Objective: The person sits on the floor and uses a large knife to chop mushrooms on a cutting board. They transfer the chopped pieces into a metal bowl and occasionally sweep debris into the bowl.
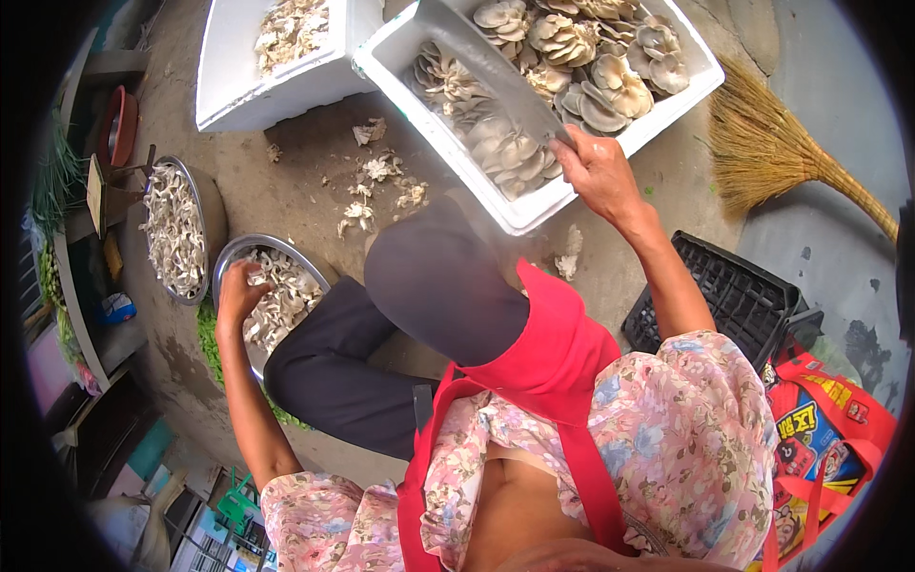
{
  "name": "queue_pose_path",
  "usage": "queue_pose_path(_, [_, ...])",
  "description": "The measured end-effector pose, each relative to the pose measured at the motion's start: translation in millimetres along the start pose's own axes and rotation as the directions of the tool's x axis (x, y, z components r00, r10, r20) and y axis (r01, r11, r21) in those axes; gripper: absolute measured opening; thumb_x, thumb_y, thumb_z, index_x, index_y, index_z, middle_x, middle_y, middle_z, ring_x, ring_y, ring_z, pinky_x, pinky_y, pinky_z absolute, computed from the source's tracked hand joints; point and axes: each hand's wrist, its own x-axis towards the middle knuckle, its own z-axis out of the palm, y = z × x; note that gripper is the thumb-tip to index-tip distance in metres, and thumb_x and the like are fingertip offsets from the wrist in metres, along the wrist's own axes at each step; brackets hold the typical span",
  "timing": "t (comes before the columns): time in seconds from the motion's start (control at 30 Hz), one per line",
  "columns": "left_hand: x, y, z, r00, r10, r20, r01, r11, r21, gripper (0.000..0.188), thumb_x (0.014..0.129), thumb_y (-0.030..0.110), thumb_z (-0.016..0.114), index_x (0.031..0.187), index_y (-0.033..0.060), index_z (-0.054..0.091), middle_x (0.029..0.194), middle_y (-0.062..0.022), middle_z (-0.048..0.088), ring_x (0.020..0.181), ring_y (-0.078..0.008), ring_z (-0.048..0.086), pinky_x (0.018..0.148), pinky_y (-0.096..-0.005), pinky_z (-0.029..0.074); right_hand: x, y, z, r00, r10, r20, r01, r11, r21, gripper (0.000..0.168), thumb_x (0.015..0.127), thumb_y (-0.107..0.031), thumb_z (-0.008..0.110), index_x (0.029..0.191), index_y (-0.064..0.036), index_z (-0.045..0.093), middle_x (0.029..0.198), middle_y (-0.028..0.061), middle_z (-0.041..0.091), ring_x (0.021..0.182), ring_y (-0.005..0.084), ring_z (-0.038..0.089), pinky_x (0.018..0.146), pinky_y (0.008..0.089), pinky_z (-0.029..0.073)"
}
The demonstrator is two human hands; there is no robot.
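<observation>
My right hand (599,168) grips the end of a broad, flat blade (493,68), perhaps a cleaver, blurred and held over the near left part of a white foam box (522,218). Clusters of oyster mushrooms (600,93) fill that box. My left hand (241,286) is inside the near metal basin (250,239), its fingers curled at the torn mushroom pieces (286,286); whether it holds any cannot be told. Beside it stands a second metal basin (207,204) heaped with torn mushrooms (171,229).
Another foam box (286,104) with pale mushroom pieces stands upper left. Mushroom scraps (382,168) lie on the concrete floor. At right are a straw broom (772,143), a black plastic crate (736,286) and a red printed bag (822,443). Leafy greens (209,339) lie below the near basin.
</observation>
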Motion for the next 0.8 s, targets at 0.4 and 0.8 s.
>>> queue_pose_path(0.4, [162, 473, 103, 0.727, 0.568, 0.385, -0.505, 0.823, -0.26, 0.09, 0.062, 0.042, 0.084, 0.124, -0.0106, 0.047, 0.12, -0.0308, 0.056, 0.112, -0.0381, 0.059, 0.094, -0.0397, 0.049, -48, 8, -46, 0.861, 0.436, -0.263, -0.287, 0.842, 0.457, 0.024, 0.097, -0.024, 0.061, 0.099, -0.001, 0.066, 0.062, -0.0008, 0.055, 0.048, 0.0048, 0.048, 0.044, 0.0211, 0.039])
queue_pose_path(0.8, [174, 455, 190, 0.862, 0.497, -0.101, -0.471, 0.71, -0.524, 0.082, 0.059, 0.021, 0.087, 0.132, 0.0246, 0.05, 0.113, -0.0222, 0.053, 0.105, -0.0417, 0.056, 0.092, -0.0454, 0.047, -86, 23, -71, 0.767, 0.536, -0.351, -0.268, 0.766, 0.584, 0.022, 0.096, -0.024, 0.062, 0.095, -0.002, 0.064, 0.062, 0.001, 0.056, 0.048, 0.0061, 0.05, 0.044, 0.0219, 0.041])
